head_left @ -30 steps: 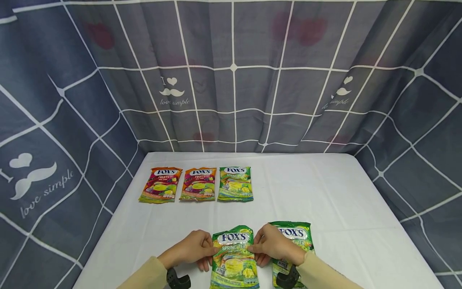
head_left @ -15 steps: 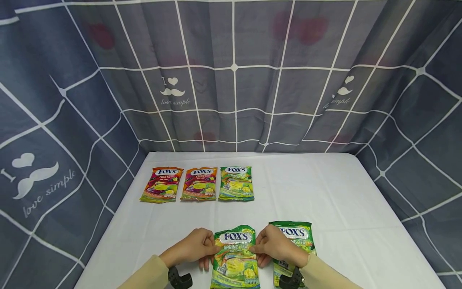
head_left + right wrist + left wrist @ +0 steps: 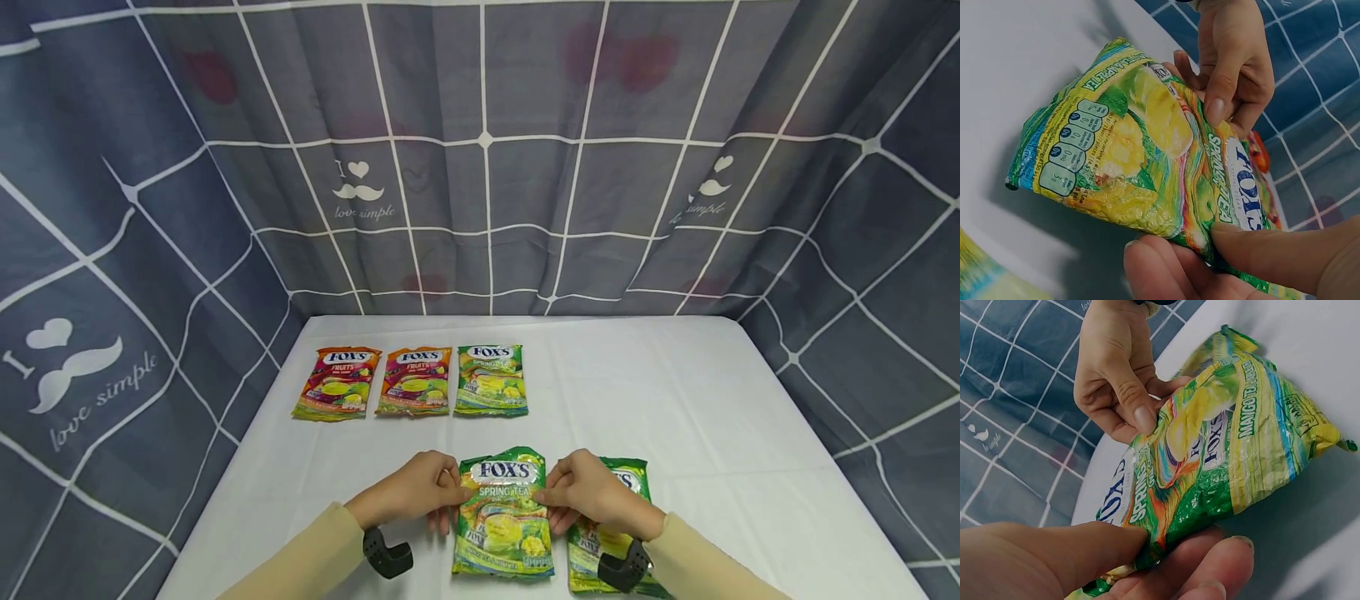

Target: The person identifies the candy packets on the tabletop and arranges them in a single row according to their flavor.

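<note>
Bag (image 3: 502, 518), grn, Spring Tea: was pinched at opp. sides by L hand (image 3: 417, 489) & R hand (image 3: 592, 492) over bench (image 3: 645, 392).

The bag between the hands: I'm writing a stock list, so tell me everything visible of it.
The bag is glossy, crinkled and plastic-looking, green and yellow, printed FOX'S and SPRING TEA above fruit pictures. It bulges as if filled, front up, apparently raised over the white table. The left hand pinches one side, the right hand the other.
</note>
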{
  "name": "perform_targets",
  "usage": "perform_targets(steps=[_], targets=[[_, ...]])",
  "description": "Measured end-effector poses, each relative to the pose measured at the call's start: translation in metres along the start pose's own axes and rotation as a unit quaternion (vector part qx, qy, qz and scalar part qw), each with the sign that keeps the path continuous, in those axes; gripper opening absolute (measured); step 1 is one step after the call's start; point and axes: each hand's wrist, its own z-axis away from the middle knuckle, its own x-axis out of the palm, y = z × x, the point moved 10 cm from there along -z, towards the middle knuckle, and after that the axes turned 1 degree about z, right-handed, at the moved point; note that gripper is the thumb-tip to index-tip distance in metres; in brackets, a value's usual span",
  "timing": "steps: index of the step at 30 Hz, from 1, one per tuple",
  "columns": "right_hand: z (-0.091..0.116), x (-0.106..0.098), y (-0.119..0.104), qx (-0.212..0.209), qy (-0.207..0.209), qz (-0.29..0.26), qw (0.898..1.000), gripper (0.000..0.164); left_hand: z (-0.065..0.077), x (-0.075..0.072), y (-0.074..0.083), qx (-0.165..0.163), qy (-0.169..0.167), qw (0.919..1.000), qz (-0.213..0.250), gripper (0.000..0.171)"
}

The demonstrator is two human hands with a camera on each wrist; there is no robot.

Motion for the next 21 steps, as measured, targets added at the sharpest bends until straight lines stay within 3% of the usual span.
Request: perform_targets(steps=[7,21], targets=[[0.000,-0.030,-0.016,-0.008,0.033,0.014,0.999,0.020,-0.024,-0.011,0.025,0.023,0.036,0.9990,-0.015,0.024],[-0.004,-0.099,-0.032,-0.005,0.114,0.082,0.990,0.024,-0.083,-0.023,0.058,0.022,0.073,0.9967,-0.027,0.022]])
